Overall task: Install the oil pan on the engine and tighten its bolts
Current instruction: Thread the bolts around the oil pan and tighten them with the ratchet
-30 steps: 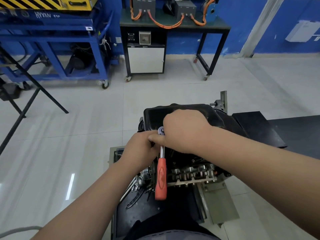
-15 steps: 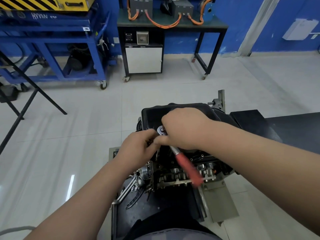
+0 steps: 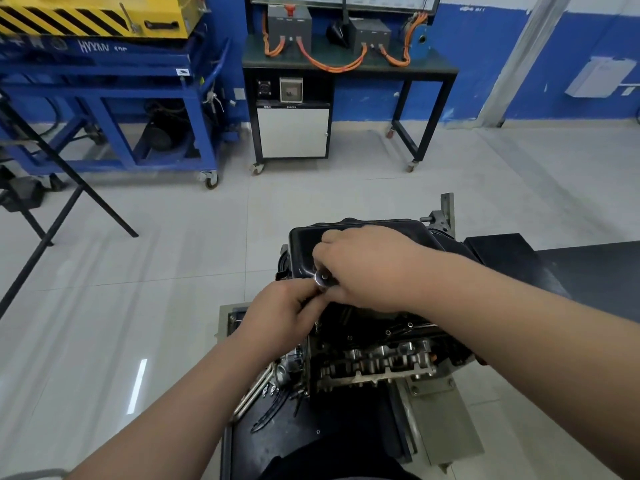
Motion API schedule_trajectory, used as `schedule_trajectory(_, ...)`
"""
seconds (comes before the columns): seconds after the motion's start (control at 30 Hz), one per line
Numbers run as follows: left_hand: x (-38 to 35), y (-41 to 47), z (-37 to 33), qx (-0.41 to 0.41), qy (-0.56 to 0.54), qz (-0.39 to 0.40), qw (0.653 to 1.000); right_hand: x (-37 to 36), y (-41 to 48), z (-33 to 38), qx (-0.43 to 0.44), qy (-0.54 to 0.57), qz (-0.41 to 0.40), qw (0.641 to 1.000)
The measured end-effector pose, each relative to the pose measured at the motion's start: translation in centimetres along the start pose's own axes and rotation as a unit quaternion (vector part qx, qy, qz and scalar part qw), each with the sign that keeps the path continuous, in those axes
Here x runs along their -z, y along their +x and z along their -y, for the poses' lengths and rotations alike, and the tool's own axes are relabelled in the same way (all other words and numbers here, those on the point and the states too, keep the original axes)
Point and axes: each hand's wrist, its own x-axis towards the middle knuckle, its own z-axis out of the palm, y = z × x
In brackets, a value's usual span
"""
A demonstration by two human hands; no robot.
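The right grip (image 3: pixel 374 268) is clenched over the ratchet (image 3: pixel 323 278). Its fingers curl down around the tool, and only the round chrome head shows at the fingertips. The left grip (image 3: pixel 280 317) is also closed, with thumb and fingers curled in against the underside of the same head. The part they pinch there is hidden. The two grips touch each other at the ratchet head.

The ratchet head stands at the near left edge of the oil pan (image 3: pixel 304 244). The oil pan is a black tub seated on top of the engine (image 3: pixel 377 358), at the centre of the frame. The engine rests on a black stand base (image 3: pixel 277 441) at lower centre.

Change from the earlier frames: one second ago the red handle pointed straight down toward the bottom of the frame. Half a second ago it pointed to the lower right. It is now out of sight beneath the right grip and forearm. Both grips remain at the same corner of the oil pan.

A blue cart (image 3: pixel 104 95) stands at upper left. A black workstation (image 3: pixel 346 69) with orange cables stands at upper centre.
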Motion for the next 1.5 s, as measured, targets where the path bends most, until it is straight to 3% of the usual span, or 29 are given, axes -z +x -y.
schedule_trajectory(0.1,-0.1,-0.1,0.3,0.008,0.020,0.005,1.000,0.1,-0.3,-0.2,0.015,-0.028,-0.005,0.999)
schedule_trajectory(0.27,-0.8,0.4,0.4,0.098,0.008,-0.051,0.994,-0.3,-0.2,1.5,-0.152,-0.004,-0.014,0.988)
schedule_trajectory(0.4,-0.1,-0.2,0.2,0.016,-0.019,0.002,1.000,0.3,-0.1,0.7,-0.034,-0.010,0.019,0.999)
schedule_trajectory(0.5,-0.1,-0.6,0.1,0.001,0.012,0.017,1.000,0.7,-0.2,-0.1,0.042,-0.022,0.019,0.999)
schedule_trajectory(0.6,-0.5,-0.6,-0.2,0.066,0.003,-0.025,0.998,-0.3,-0.3,1.0,-0.031,-0.049,-0.022,0.998)
schedule_trajectory(0.7,-0.6,-0.4,-0.1,0.068,-0.003,-0.040,0.997,-0.6,-0.4,1.8,-0.145,0.009,0.003,0.989)
schedule_trajectory(0.8,0.0,-0.6,0.0,0.013,-0.030,-0.002,0.999,-0.2,-0.1,1.2,-0.049,-0.013,0.018,0.999)
schedule_trajectory(0.9,0.2,-0.8,0.0,0.016,-0.030,0.013,0.999,0.3,-0.1,0.2,0.034,-0.022,0.014,0.999)
schedule_trajectory(0.97,0.1,-0.8,-0.2,0.046,-0.011,-0.007,0.999,0.1,-0.1,0.6,0.002,-0.026,-0.019,0.999)
schedule_trajectory(1.1,-0.3,-0.4,-0.4,0.128,0.006,-0.056,0.990,-0.8,-0.2,2.4,-0.164,0.006,-0.038,0.986)
schedule_trajectory(1.17,-0.2,-0.4,-0.5,0.102,0.019,-0.048,0.993,-0.7,-0.2,2.3,-0.151,0.002,-0.029,0.988)
schedule_trajectory(1.27,0.3,-0.8,-0.5,0.028,0.018,-0.014,0.999,-0.1,-0.3,1.1,-0.029,-0.026,0.002,0.999)
schedule_trajectory(1.37,-0.1,-1.0,-0.6,0.037,0.006,0.003,0.999,-0.1,-0.5,0.2,0.028,-0.030,0.002,0.999)
schedule_trajectory(1.43,-0.4,-0.9,-0.9,0.068,0.007,-0.019,0.997,-0.5,-0.5,0.9,0.001,-0.052,-0.032,0.998)
schedule_trajectory(1.5,-0.6,-0.6,-1.1,0.099,0.015,-0.049,0.994,-0.8,-0.6,1.7,-0.084,-0.053,-0.050,0.994)
